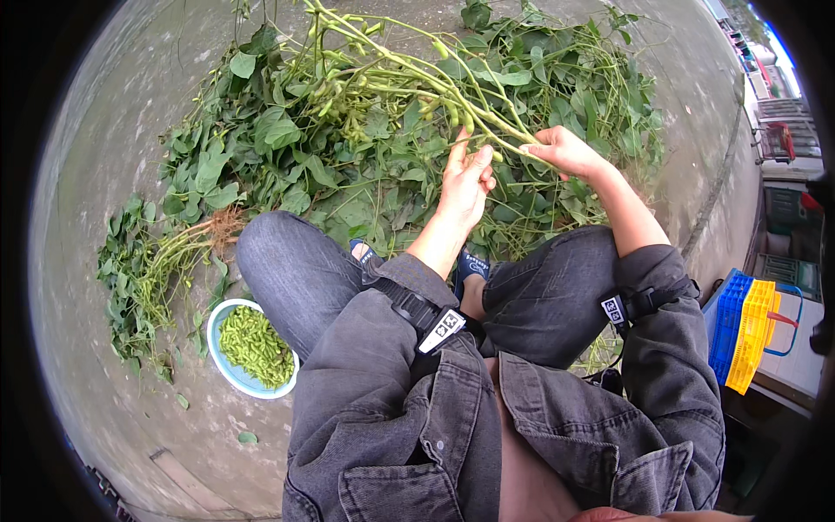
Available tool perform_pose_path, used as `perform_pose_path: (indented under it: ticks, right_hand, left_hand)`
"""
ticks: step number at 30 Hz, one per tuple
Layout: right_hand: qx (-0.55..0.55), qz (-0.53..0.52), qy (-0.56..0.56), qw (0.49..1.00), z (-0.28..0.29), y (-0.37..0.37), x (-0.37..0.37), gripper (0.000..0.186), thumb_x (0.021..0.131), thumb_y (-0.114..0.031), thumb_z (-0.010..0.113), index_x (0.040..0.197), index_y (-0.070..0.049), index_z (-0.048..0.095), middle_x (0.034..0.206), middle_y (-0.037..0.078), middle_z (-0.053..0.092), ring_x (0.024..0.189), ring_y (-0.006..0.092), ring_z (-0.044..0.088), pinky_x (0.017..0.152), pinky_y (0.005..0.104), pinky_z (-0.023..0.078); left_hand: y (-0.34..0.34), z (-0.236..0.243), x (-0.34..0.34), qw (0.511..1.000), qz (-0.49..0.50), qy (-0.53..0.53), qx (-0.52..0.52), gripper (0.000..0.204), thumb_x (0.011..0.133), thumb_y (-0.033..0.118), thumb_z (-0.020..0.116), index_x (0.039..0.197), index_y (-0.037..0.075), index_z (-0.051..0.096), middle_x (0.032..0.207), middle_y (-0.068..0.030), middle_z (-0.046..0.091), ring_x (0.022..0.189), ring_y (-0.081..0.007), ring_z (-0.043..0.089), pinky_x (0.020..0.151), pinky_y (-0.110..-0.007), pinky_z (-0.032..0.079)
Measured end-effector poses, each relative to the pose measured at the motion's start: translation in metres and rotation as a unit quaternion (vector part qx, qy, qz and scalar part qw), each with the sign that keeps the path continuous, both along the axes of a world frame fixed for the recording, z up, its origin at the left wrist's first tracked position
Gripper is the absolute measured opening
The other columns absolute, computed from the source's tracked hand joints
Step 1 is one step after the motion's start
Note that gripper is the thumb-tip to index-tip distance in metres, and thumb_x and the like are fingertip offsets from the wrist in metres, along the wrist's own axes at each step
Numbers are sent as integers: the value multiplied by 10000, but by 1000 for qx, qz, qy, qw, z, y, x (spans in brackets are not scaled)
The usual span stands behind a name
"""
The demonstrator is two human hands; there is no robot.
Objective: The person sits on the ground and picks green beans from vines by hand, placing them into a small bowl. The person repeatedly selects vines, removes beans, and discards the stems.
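My right hand [565, 153] is closed round the lower stem of a cut soybean plant [435, 83], which stretches up and to the left with green pods along its branches. Just left of that grip, my left hand [465, 187] reaches up under the stem. Its index finger is stretched out against a pod [470, 122] and its thumb stands apart, near another pod [497, 157]; the other fingers are curled. Beside my left knee sits a pale blue basin [219, 358] with many picked green pods [257, 346] in it.
A wide heap of leafy plants [374, 165] covers the concrete floor [113, 252] before my feet. More plants with bare roots [224, 228] lie at the left. Blue [729, 326] and yellow [753, 337] plastic baskets stand at the right, near a wall.
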State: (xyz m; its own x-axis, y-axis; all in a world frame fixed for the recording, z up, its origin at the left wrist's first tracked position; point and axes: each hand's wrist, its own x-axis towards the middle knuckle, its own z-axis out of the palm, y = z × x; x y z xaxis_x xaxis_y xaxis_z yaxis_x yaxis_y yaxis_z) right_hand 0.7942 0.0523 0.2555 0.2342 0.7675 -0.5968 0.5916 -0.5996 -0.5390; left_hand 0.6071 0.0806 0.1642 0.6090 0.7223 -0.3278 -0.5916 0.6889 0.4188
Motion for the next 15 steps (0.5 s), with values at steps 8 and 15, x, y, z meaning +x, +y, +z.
perform_pose_path:
  ticks: [8,15]
  right_hand:
    - [-26,21,-114,993,1,-7,7,445,833,-464,661,787,-22,628,553,68,555,475,179,565,468,333,456]
    - [340,114,-290,887,-6,0,-37,346,868,-377,593,1023,-74,657,922,138,650,876,324,637,765,430,496]
  left_hand:
    - [3,-6,-8,887,-56,335,312,256,924,226,586,853,-4,675,737,-21,603,702,-126,552,630,-260,421]
    - [-4,0,7,763,78,414,490,278,906,224,573,774,-21,586,652,-165,576,590,-308,545,598,-373,441]
